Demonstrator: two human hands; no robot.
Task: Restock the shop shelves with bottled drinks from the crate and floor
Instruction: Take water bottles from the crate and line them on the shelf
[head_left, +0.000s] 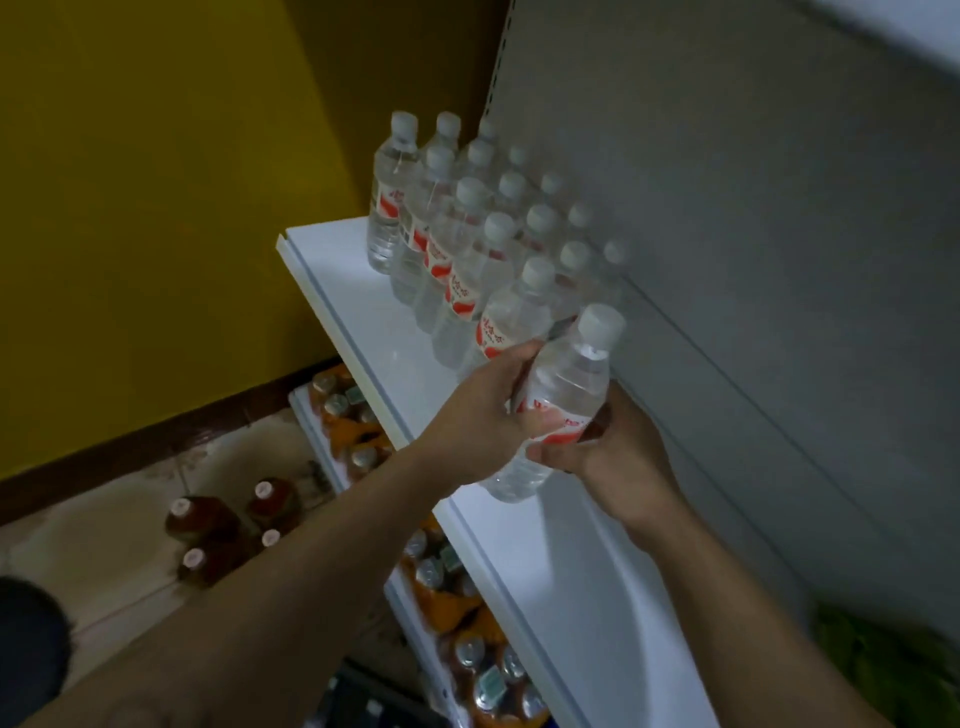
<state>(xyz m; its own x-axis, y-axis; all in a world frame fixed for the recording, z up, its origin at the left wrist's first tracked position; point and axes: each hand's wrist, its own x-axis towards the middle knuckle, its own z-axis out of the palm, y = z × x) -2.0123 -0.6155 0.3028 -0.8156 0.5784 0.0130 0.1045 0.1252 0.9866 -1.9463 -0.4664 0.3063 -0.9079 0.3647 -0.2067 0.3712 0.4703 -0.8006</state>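
1: Two hands on one bottle. Both the left hand (483, 410) and the right hand (618, 452) grip a clear plastic water bottle with a white cap and red-and-white label (569, 382), over the white metal shelf (358, 306).

2: Fingers?

1: On the aisle side the left fingers (522, 358) curl round the label band. The right fingers are mostly hidden behind the bottle; the right thumb presses its lower body. Neither hand is slack.

2: Bottle's attitude?

1: Tilted. Long axis runs from the base, low and toward me, up to the cap, which leans toward the grey steel back panel (727, 270). Base is near the shelf surface; cannot tell whether it touches.

2: Where does it go?

1: Judgement: the near end of the standing block of matching water bottles (467, 244). That block runs in rows along the panel, beyond and left of the hands; its nearest bottle is just beside the left fingers. The move wants the cap brought upright and the base set down just this side of that bottle.

2: Which hand leads?

1: Left is nearer the block, right nearer the panel. Likely the left guides while the right steadies.

2: Stock remaining?

1: Several brown squat bottles with pale caps (208, 519) stand on the floor (104, 519); orange-wrapped packs of cans (353, 415) sit on the shelf below. Restock partway, by my reading.
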